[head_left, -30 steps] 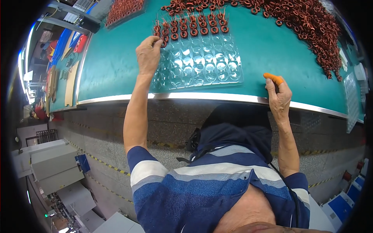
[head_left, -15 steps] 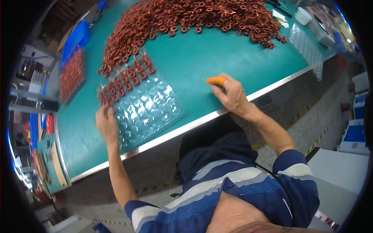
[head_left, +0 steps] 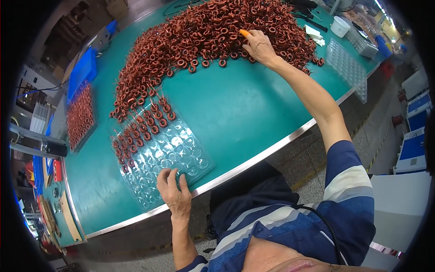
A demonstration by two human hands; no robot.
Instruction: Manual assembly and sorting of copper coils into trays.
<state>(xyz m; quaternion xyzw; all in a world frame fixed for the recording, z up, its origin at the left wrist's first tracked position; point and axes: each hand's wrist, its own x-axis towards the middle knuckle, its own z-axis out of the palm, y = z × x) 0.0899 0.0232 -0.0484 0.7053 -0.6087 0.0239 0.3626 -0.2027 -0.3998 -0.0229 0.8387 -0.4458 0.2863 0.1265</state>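
Note:
A clear plastic tray [head_left: 174,152] with round pockets lies on the green table. Copper-coloured ring coils [head_left: 147,122] with wire leads fill its far-left rows; the pockets nearer me hold none. My left hand [head_left: 175,192] is at the tray's front edge, fingers apart and slightly bent, with nothing visible in it. Stretched out to the far side, my right hand [head_left: 260,47] is at the front of a large heap of the same coils [head_left: 204,36]. An orange finger cot [head_left: 244,33] covers its index fingertip, and its thumb stands apart from that finger, among the coils.
A filled tray of coils [head_left: 81,115] stands at the left beside a blue bin [head_left: 83,70]. At the far right are another clear tray [head_left: 346,68], overhanging the table edge, and a white tub [head_left: 340,27]. A metal strip [head_left: 272,145] edges the table's front.
My right hand has moved from above the front of the table out to the coil heap. My left hand has shifted from the tray's left side to its front edge.

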